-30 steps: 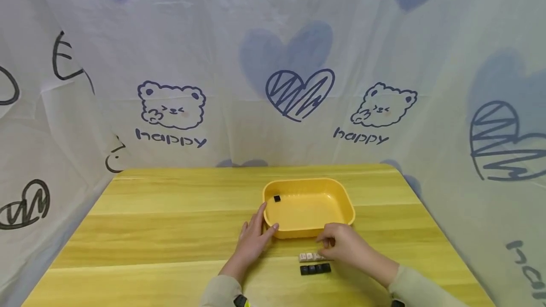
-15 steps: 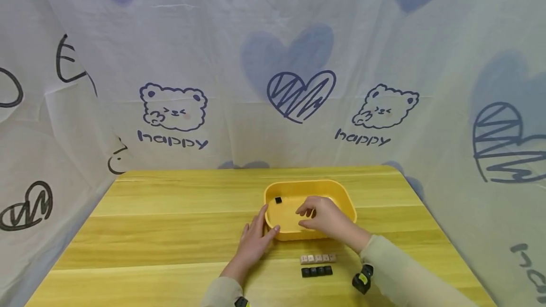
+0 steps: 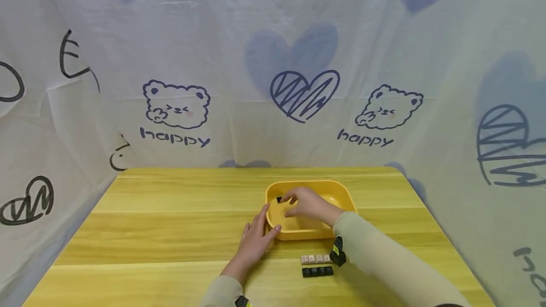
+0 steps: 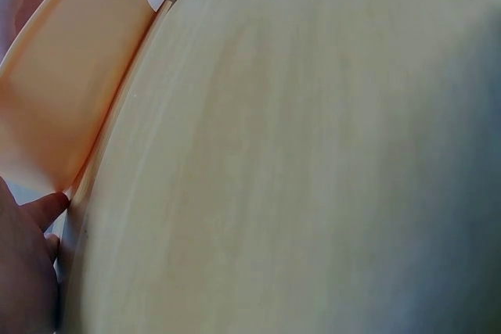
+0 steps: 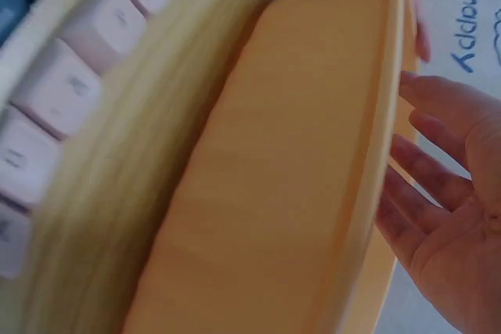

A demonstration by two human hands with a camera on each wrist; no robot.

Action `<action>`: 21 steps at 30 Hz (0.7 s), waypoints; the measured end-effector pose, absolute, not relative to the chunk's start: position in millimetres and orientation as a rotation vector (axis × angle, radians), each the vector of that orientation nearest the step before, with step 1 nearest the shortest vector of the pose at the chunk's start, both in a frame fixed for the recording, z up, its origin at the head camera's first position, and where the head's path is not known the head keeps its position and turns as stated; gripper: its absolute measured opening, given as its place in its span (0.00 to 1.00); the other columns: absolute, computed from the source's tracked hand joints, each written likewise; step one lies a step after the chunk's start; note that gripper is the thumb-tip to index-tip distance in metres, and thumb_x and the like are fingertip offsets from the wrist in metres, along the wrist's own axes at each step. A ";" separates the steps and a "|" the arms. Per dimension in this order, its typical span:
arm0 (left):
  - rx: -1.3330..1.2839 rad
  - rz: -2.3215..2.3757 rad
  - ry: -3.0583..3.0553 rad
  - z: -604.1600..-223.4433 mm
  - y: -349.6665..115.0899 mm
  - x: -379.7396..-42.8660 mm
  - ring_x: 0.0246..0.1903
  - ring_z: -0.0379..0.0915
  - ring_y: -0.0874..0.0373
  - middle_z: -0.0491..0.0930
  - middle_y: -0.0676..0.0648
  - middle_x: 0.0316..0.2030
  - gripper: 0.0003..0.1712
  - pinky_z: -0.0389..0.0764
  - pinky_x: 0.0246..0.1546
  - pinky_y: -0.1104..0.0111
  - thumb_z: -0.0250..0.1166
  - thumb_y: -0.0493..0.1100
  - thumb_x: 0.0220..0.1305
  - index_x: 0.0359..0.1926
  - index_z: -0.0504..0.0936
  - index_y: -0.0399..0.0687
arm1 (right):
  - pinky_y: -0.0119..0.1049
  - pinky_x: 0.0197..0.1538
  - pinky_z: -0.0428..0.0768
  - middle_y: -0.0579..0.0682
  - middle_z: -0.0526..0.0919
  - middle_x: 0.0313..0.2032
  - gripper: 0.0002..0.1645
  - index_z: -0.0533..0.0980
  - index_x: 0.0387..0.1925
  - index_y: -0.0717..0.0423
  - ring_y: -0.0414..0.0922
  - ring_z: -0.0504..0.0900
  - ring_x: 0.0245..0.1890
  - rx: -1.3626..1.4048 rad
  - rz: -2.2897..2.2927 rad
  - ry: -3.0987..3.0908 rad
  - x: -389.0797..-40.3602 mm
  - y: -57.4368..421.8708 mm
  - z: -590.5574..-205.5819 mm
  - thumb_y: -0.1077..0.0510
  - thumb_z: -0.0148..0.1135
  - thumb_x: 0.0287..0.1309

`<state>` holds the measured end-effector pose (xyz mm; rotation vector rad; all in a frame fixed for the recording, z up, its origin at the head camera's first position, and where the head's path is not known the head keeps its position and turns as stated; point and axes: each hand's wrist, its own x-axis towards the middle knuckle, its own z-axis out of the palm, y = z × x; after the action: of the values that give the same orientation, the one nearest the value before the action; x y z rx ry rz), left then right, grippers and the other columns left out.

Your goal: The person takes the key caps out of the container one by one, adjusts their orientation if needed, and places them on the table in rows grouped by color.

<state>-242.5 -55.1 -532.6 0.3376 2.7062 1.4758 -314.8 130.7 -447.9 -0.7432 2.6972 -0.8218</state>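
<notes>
A yellow tray (image 3: 307, 236) stands on the wooden table with a small black keycap (image 3: 279, 199) inside near its left wall. My left hand (image 3: 254, 240) rests against the tray's near left corner, thumb at the front and fingers along the left side. Inside the tray, my right hand (image 3: 308, 203) hovers with thumb and fingers apart, its fingertips close to the black keycap. In the right wrist view, the fingers of the right hand (image 5: 450, 185) look loosely extended, with nothing visible held; the tips are partly behind the tray's rim.
In front of the tray lies a row of white keycaps (image 3: 315, 259), its right end hidden by the right wrist's camera (image 3: 338, 251). A row of black keycaps (image 3: 317, 272) lies nearer. A printed cloth (image 3: 239, 122) hangs behind the table (image 3: 170, 231).
My right hand has moved from the white keycap row up over the tray's front rim, then left towards the black keycap. The left hand has stayed at the tray's corner.
</notes>
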 end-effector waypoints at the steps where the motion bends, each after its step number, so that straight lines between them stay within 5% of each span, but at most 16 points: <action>1: 0.339 1.474 2.704 -532.4 -55.0 -242.3 0.71 0.51 0.41 0.56 0.39 0.72 0.41 0.36 0.68 0.41 0.54 0.58 0.72 0.77 0.48 0.53 | 0.47 0.49 0.80 0.56 0.83 0.49 0.22 0.81 0.50 0.63 0.55 0.80 0.47 -0.752 -0.801 2.694 -318.4 129.4 -449.6 0.62 0.74 0.52; 21: 0.323 1.467 2.711 -531.0 -55.3 -241.7 0.71 0.49 0.42 0.55 0.40 0.72 0.41 0.36 0.69 0.43 0.54 0.58 0.72 0.77 0.47 0.55 | 0.43 0.54 0.76 0.54 0.82 0.49 0.27 0.80 0.52 0.63 0.50 0.79 0.46 -0.861 -0.439 2.680 -345.5 109.3 -462.7 0.67 0.74 0.46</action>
<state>-241.7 -55.3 -531.0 0.3232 2.7110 1.4671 -345.5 109.3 -462.7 -0.8609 2.6801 -0.4388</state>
